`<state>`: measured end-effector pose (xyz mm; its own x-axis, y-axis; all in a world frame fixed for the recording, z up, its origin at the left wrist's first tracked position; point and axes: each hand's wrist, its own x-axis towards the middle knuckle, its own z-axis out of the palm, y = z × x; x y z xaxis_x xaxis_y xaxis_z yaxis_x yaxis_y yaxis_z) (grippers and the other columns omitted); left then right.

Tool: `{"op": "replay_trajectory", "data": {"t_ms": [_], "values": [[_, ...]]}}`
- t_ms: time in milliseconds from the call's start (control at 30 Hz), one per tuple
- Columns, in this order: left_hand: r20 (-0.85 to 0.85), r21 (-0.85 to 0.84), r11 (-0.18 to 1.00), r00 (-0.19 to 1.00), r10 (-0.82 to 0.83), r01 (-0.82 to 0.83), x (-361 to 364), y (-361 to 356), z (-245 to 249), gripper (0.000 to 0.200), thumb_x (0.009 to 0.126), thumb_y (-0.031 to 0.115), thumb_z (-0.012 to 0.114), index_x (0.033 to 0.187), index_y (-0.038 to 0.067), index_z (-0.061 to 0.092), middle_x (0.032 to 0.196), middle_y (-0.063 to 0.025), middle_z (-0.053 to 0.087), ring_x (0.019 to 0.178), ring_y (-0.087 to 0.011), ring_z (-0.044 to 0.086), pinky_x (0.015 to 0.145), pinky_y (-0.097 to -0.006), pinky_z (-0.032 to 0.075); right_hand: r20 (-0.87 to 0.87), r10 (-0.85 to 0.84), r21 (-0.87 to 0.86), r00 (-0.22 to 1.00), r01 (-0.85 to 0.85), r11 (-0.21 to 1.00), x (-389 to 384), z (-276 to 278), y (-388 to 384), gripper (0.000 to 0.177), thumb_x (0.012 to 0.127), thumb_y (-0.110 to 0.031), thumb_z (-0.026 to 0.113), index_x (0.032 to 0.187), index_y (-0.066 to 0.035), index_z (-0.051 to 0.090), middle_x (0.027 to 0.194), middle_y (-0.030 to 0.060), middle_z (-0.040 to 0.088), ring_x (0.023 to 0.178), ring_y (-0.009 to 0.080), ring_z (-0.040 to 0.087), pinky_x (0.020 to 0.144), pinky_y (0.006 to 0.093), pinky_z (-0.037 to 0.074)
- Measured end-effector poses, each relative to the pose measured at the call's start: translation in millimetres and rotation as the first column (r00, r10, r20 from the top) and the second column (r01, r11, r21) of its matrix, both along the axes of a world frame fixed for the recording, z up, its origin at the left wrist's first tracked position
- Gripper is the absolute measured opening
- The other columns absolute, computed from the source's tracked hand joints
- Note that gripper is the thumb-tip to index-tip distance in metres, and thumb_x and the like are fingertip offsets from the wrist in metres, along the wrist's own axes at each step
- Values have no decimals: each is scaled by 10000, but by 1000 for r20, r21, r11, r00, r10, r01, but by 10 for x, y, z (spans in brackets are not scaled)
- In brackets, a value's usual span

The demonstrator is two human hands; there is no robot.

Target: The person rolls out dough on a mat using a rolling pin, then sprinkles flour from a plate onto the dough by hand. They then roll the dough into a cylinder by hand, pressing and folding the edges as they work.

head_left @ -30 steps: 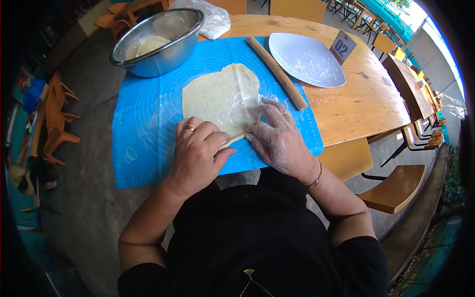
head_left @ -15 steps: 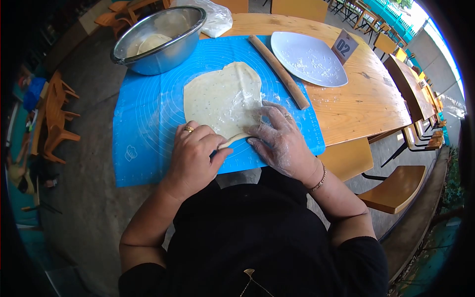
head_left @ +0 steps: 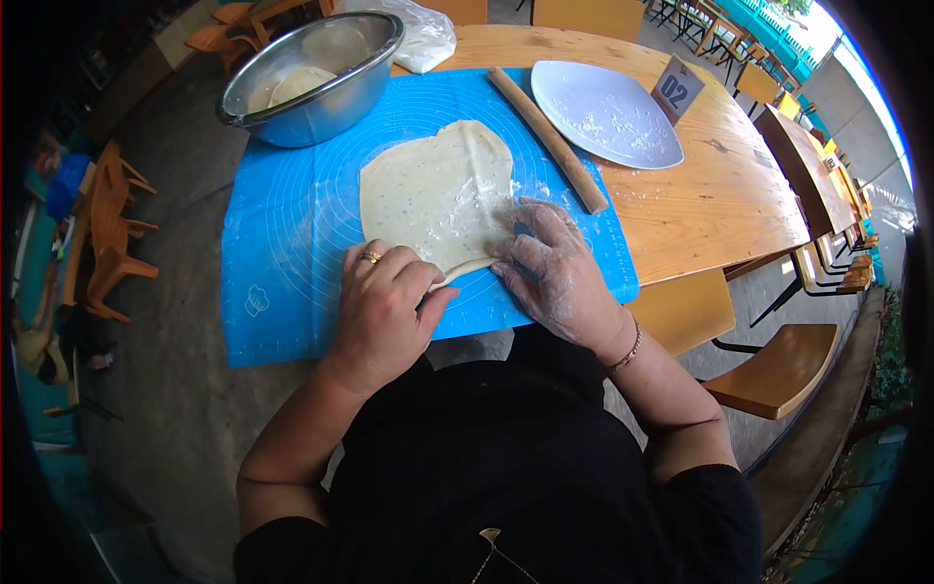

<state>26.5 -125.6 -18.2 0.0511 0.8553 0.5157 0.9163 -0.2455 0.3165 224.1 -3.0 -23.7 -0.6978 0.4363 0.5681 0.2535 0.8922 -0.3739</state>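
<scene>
A flat sheet of speckled dough (head_left: pixel 428 190), dusted with flour, lies on the blue baking mat (head_left: pixel 282 234). Its near edge is curled into a thin roll between my hands. My left hand (head_left: pixel 384 297) pinches the left end of that rolled edge between thumb and fingers. At the other end, my right hand (head_left: pixel 555 273), coated in flour, grips the near right corner of the dough with thumb and bent fingers. Right of the sheet lies a wooden rolling pin (head_left: pixel 550 141), touched by neither hand.
A steel bowl (head_left: pixel 326 107) holding a dough ball (head_left: pixel 300 86) stands at the back left, beside a plastic bag (head_left: pixel 425 39) of white stuff. A floury white plate (head_left: pixel 608 112) and a "02" number card (head_left: pixel 675 90) are on the wooden table (head_left: pixel 720 204). Chairs surround it.
My right fingers have shifted very slightly along the near right edge of the dough, and a little more of the rolled edge shows. My left hand keeps its hold.
</scene>
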Motion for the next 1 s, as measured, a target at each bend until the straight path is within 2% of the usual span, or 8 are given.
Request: {"op": "replay_trajectory", "data": {"t_ms": [233, 300, 433, 500, 533, 667, 867, 1000], "values": [[-64, 34, 997, 995, 77, -75, 22, 21, 8, 135, 833, 142, 771, 787, 62, 672, 847, -71, 672, 842, -283, 612, 846, -433, 414, 24, -2, 21, 1000, 2, 1000, 18, -30, 1, 163, 827, -99, 771, 947, -16, 699, 1153, 202, 604, 1184, 409, 563, 983, 483, 472], [-162, 50, 992, 979, 122, -115, 36, 11, 42, 108, 845, 144, 757, 866, 55, 701, 889, -78, 663, 868, -286, 603, 886, -454, 414, 28, -18, 100, 999, 15, 995, 22, -34, 7, 185, 842, -104, 759, 1002, -22, 713, 1166, 193, 608, 1198, 402, 559, 1001, 490, 464], [-173, 166, 978, 973, 152, -124, 141, 4, 93, 196, 841, 152, 762, 997, 41, 720, 972, -90, 666, 936, -285, 612, 994, -497, 398, 32, -59, 132, 998, 54, 990, 4, 10, -67, 228, 849, -108, 754, 1062, -31, 726, 1241, 192, 614, 1251, 406, 546, 1048, 489, 447], [-144, 179, 984, 989, 35, -8, 180, -36, 93, 291, 841, 165, 765, 1087, 19, 710, 1067, -104, 678, 1031, -282, 623, 1100, -549, 341, 36, -7, 128, 999, 2, 992, 6, 64, -133, 268, 874, -121, 713, 1123, -24, 726, 1312, 188, 617, 1282, 416, 541, 1093, 508, 411], [-157, 100, 994, 987, -22, 39, 206, -90, 95, 319, 842, 170, 764, 1100, -10, 709, 1161, -121, 687, 1153, -290, 611, 1160, -608, 274, 37, -8, 127, 999, 3, 992, 25, 54, -162, 268, 874, -121, 713, 1123, -24, 726, 1312, 188, 617, 1282, 416, 541, 1093, 508, 411], [-249, -9, 997, 965, -75, 76, 176, -133, -67, 416, 867, 227, 740, 1170, -53, 686, 1262, -177, 664, 1310, -340, 542, 1170, -712, 178, 125, 32, 116, 992, -47, 992, 94, -24, -139, 274, 878, -115, 701, 1135, -21, 721, 1354, 183, 615, 1323, 400, 527, 1117, 516, 390], [-310, -97, 994, 948, -70, 41, 124, -126, -51, 597, 951, 412, 628, 1267, -94, 612, 1378, -247, 586, 1447, -438, 376, 1162, -746, 63, 109, -3, 139, 994, -12, 990, 25, -59, -39, 342, 834, -64, 745, 1174, -47, 715, 1337, 179, 631, 1338, 397, 525, 1103, 506, 419], [-316, -112, 994, 948, -21, -15, 148, -108, 5, 644, 961, 449, 604, 1289, -106, 593, 1394, -256, 574, 1463, -446, 347, 1158, -748, 49, 73, -33, 147, 997, 22, 989, -56, -72, -40, 292, 856, -85, 700, 1141, -26, 719, 1332, 188, 623, 1325, 404, 522, 1119, 504, 391]]}}
